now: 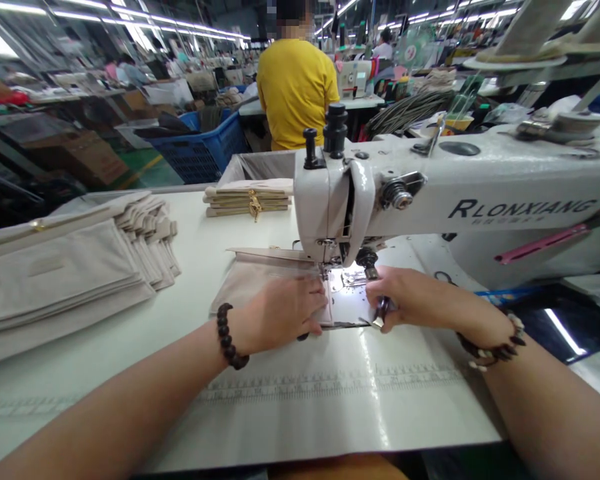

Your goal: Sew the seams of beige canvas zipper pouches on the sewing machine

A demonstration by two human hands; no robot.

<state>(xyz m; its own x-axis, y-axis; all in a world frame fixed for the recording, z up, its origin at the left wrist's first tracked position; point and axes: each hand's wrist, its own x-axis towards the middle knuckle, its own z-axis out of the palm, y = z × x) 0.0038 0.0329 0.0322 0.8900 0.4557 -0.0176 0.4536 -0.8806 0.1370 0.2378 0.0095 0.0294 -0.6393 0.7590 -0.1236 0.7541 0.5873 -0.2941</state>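
My left hand (283, 307) lies over a beige fabric pouch piece (245, 273), its fingers stretched toward the needle area and pressing the cloth down. The piece's right edge sits beneath the presser foot (324, 272) of a white sewing machine (325, 193). A bit of something dark shows under my left palm; I cannot make out what it is. Right of the needle, my right hand (400, 300) is closed around a small dark tool with a shiny metal end (381, 312). My fingers hide part of it. The lit needle plate (350, 293) lies between my hands.
At left lies a fanned stack of beige pouches (60, 267). Behind the work, a smaller pile with gold zipper pulls (250, 200) rests on the white table (280, 427). A printed ruler runs along the front. Beyond are a blue crate (205, 150) and a person in yellow (297, 87).
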